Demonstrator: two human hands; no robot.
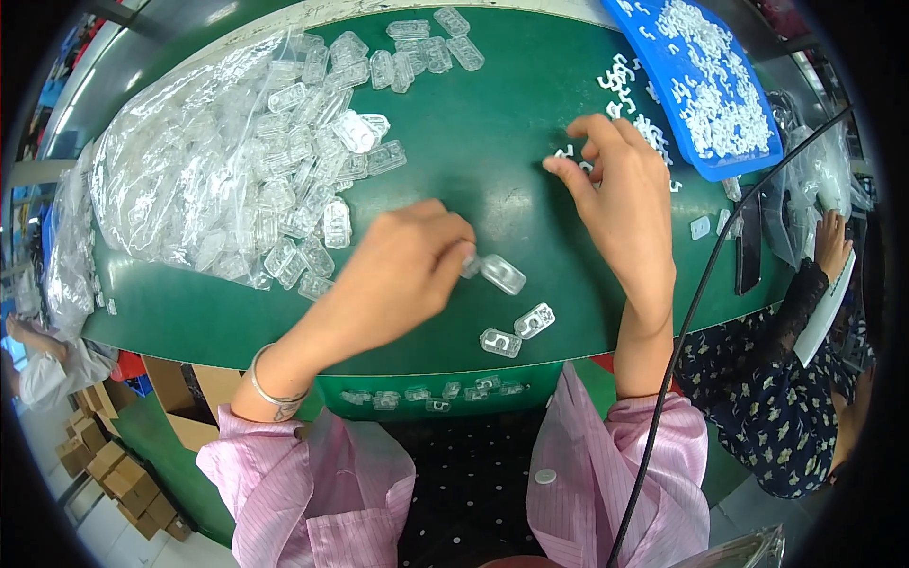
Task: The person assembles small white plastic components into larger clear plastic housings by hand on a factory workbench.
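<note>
My left hand is over the middle of the green table, fingers pinched on a small clear plastic case, mostly hidden and blurred. Another clear case lies just right of its fingertips. Closer to me, two clear cases with white curved pieces inside rest end to end. My right hand hovers at the right with thumb and fingers apart. White curved hook-like pieces lie beneath and beside its fingertips, and I see none gripped.
A large clear bag spills many clear cases at the left. A blue tray of white pieces stands at the far right. A black cable crosses on the right, near a dark phone-like object. Filled cases lie along the green near ledge. Another person's hand is at right.
</note>
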